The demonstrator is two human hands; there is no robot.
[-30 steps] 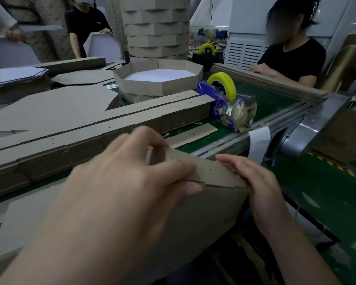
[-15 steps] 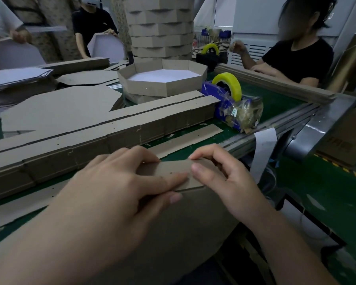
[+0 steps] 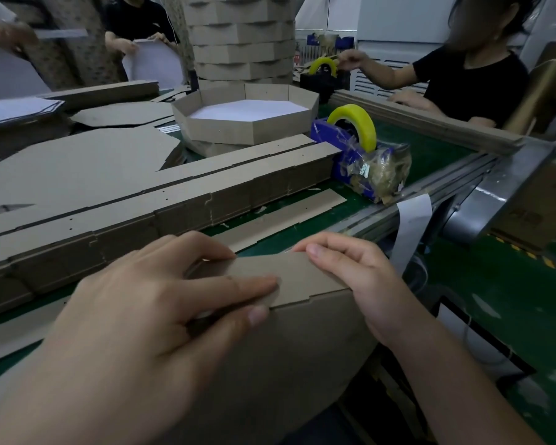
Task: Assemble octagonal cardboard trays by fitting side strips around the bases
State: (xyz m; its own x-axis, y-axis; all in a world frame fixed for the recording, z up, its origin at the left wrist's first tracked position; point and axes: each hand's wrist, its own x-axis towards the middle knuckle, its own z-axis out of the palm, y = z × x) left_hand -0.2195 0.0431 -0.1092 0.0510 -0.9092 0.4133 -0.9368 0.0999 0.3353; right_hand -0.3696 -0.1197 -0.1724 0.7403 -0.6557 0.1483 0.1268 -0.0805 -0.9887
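My left hand [image 3: 148, 313], low and left of centre, lies with fingers nearly straight, pressing the side strip [image 3: 296, 274] flat along the top edge of the base [image 3: 296, 348] in the lower middle. My right hand [image 3: 357, 277] curls its fingers round the strip's right end (thumb hidden). A finished tray [image 3: 247, 130] sits upper centre, with the tape dispenser [image 3: 357, 149] just to its right.
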